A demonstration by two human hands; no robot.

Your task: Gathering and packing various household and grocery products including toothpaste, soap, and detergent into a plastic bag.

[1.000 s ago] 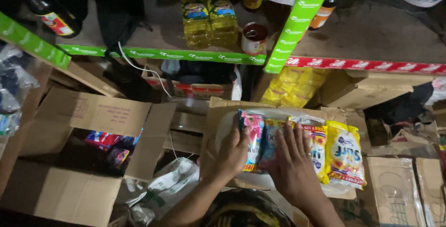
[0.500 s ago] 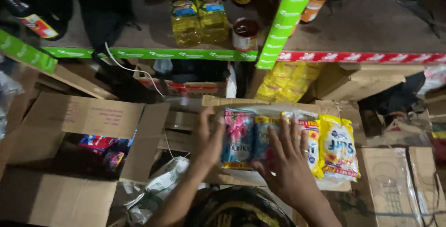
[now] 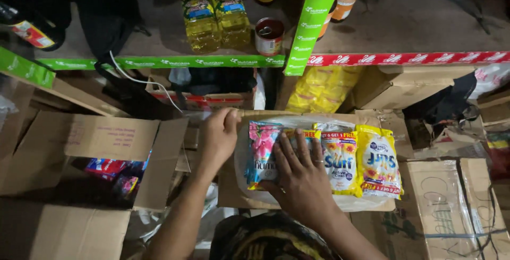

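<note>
My left hand (image 3: 219,135) grips the top left edge of a cardboard box (image 3: 234,193) in front of me. My right hand (image 3: 298,177) lies flat, fingers spread, on a row of packets lying in clear plastic on that box. Under its fingers is a pink flowered packet (image 3: 261,148). To the right of it lie two yellow detergent packets (image 3: 378,159), untouched.
An open cardboard box (image 3: 111,137) with red and blue packets inside stands at the left. A taped carton (image 3: 451,207) sits at the right. Above, a shelf (image 3: 404,26) holds oil bottles (image 3: 215,18), a tin (image 3: 269,35) and dark bottles. Yellow packs (image 3: 319,90) sit under it.
My left hand has slid off the packets up to the box's top left edge. My right hand has stayed on the packets, and the view has shifted slightly.
</note>
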